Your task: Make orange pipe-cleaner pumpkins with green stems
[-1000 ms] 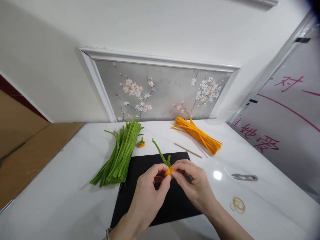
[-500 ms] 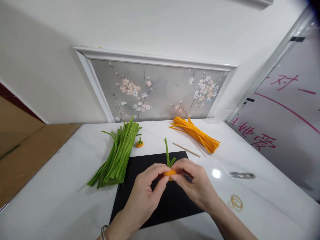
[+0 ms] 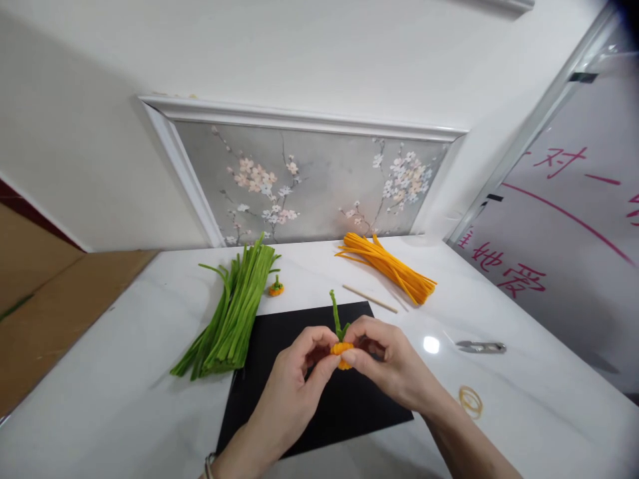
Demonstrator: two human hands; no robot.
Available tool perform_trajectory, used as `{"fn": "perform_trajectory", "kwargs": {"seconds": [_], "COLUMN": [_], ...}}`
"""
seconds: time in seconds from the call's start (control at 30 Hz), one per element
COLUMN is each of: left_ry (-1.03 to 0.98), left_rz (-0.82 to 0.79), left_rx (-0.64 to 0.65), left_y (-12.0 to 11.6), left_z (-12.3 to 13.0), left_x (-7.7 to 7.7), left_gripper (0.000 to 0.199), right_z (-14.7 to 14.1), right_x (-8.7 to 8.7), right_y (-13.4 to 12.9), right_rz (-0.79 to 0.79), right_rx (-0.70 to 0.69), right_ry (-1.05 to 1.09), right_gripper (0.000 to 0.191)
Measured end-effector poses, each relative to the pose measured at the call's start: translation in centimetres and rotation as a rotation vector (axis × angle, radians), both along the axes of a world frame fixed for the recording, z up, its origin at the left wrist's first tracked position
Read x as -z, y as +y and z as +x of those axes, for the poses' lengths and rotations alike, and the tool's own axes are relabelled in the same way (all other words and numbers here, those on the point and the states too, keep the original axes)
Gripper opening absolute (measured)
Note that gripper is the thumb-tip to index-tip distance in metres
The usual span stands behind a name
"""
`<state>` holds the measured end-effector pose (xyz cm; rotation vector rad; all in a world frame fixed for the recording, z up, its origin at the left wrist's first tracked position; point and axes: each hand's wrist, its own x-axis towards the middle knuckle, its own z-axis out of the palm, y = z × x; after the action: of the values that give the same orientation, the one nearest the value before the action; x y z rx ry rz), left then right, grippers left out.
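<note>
Between the fingertips of both hands is a small orange pipe-cleaner pumpkin point(image 3: 342, 348), with a green pipe-cleaner stem point(image 3: 335, 314) rising from its top. My left hand point(image 3: 299, 376) pinches its left side between thumb and fingers. From the right, my right hand point(image 3: 387, 359) pinches it the same way, the thumb lying across its front. Both hands are above a black mat point(image 3: 334, 419). The fingers hide the pumpkin's sides. A smaller orange piece with a green top point(image 3: 276, 287) sits on the table behind the mat.
A bundle of green pipe cleaners point(image 3: 232, 313) lies on the left, and orange pipe cleaners point(image 3: 392, 266) at the back right. A thin wooden stick point(image 3: 369, 299), thread snips point(image 3: 482, 347) and rubber bands point(image 3: 470, 402) rest on the white table point(image 3: 519, 426). A cardboard box point(image 3: 70, 313) stands far left.
The orange pumpkin has tipped so more of its front shows, and its green stem sits slightly lower. Both hands keep their pinch on it. The whole view has shifted slightly.
</note>
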<state>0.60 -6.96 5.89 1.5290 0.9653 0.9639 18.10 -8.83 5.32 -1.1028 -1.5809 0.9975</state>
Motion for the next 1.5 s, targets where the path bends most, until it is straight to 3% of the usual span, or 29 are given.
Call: {"fn": "perform_trajectory", "kwargs": {"seconds": [0.13,0.3,0.4,0.5,0.73,0.87,0.97,1.07,1.23,1.33,1.5], "left_ry": [-0.066,-0.176,-0.186,-0.168,-0.092,-0.157,-0.248,-0.277,-0.213,-0.147,-0.169], "left_rz": [-0.101,-0.268,-0.267,-0.213,-0.075,-0.158,-0.331,-0.461,-0.430,-0.396,-0.412], "left_rx": [-0.053,-0.100,-0.099,-0.041,0.021,0.010,0.016,0.017,0.044,0.046,0.091], "left_y": [0.5,0.8,0.8,0.7,0.2,0.1,0.1,0.1,0.1,0.1,-0.2], "left_z": [0.1,0.0,0.0,0.0,-0.1,-0.1,-0.1,-0.3,-0.4,-0.3,-0.2], "left_x": [0.2,0.2,0.1,0.1,0.5,0.0,-0.6,-0.8,-0.7,-0.9,-1.5], "left_gripper": [0.009,0.018,0.017,0.016,0.023,0.030,0.038,0.033,0.030,0.031,0.030], "right_z": [0.6,0.7,0.1,-0.5,-0.7,-0.6,-0.5,-0.4,-0.3,-0.4,-0.7], "right_x": [0.8,1.4,1.8,2.1,2.0,2.0,2.2,2.2,1.7,1.3,1.4], "right_y": [0.7,1.2,1.2,1.2,1.2,1.1,1.0,1.0,0.8,0.7,0.5], "right_rz": [-0.169,-0.270,-0.179,-0.055,-0.094,-0.075,-0.045,0.002,0.085,0.157,0.200], "right_rx": [-0.093,-0.104,-0.087,-0.020,-0.021,-0.014,-0.025,-0.050,-0.139,-0.157,-0.062], "right_ry": [0.259,0.371,0.306,0.249,0.435,0.459,0.451,0.387,0.127,-0.022,-0.016], "right_gripper": [0.035,0.038,0.044,0.030,0.022,0.025,0.031,0.032,0.045,0.038,0.031]}}
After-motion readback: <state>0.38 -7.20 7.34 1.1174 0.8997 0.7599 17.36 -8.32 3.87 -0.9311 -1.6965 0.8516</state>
